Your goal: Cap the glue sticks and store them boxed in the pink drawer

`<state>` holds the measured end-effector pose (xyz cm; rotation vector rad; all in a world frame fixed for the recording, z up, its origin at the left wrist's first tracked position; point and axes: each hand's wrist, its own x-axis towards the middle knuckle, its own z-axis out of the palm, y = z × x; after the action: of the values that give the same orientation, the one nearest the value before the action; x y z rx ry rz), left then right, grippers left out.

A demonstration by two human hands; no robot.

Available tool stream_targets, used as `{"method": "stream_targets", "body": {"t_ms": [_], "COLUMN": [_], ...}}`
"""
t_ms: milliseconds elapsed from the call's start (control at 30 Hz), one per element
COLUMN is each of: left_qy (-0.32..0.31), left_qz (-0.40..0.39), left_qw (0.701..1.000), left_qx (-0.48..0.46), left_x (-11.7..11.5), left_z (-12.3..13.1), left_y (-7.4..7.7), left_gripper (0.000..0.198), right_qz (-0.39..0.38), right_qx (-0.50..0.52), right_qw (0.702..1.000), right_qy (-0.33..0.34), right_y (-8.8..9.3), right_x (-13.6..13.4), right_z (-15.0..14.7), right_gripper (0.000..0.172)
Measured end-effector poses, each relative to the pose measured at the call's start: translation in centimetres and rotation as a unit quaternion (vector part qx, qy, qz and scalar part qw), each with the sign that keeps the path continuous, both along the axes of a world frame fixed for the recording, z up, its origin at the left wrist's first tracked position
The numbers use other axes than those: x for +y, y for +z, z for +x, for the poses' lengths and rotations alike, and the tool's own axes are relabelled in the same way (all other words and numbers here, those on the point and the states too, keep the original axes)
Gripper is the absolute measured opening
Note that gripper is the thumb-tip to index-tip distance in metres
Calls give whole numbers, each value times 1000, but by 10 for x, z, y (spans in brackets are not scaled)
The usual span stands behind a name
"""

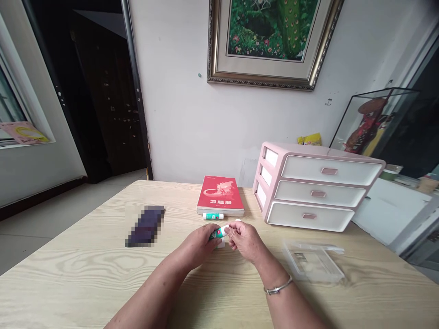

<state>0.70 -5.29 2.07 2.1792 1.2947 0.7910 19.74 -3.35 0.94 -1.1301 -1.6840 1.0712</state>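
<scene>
A green-and-white glue stick is held tilted over the middle of the table. My left hand is closed around its green body. The fingers of my right hand pinch its white upper end; whether that end is a separate cap I cannot tell. Just beyond my hands a second glue stick lies along the front edge of a thick red book. Something white shows partly below the held stick, mostly hidden by my hands. A small white tip also peeks out behind my right fingers.
A pink-and-white drawer unit stands at the back right of the wooden table. In front of it lies a clear plastic case. To the left is a dark, pixelated flat object. A wall rises behind the table.
</scene>
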Motion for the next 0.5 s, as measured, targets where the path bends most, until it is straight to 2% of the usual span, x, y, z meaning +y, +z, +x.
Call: {"method": "stream_targets", "body": {"t_ms": [133,233,300,400,500], "left_qy": [25,36,39,44,56], "left_qz": [60,97,118,148,167], "left_qw": [997,991,987,981,975], "left_qx": [51,85,102,121,134], "left_x": [-4,-8,-9,-10,-10], "left_z": [5,9,11,15,18], "left_y": [4,5,4,0,-4], "left_gripper": [25,26,25,22,22], "right_qz": [64,135,154,122,63], "right_qx": [-94,-174,-206,-216,-170], "right_qw": [992,969,959,960,977], "right_qy": [-61,-108,-123,-128,-116], "right_y": [3,4,4,3,2], "right_x": [-2,-2,0,3,4], "right_z": [-3,-3,-3,-2,-3], "right_gripper": [43,50,53,55,55]}}
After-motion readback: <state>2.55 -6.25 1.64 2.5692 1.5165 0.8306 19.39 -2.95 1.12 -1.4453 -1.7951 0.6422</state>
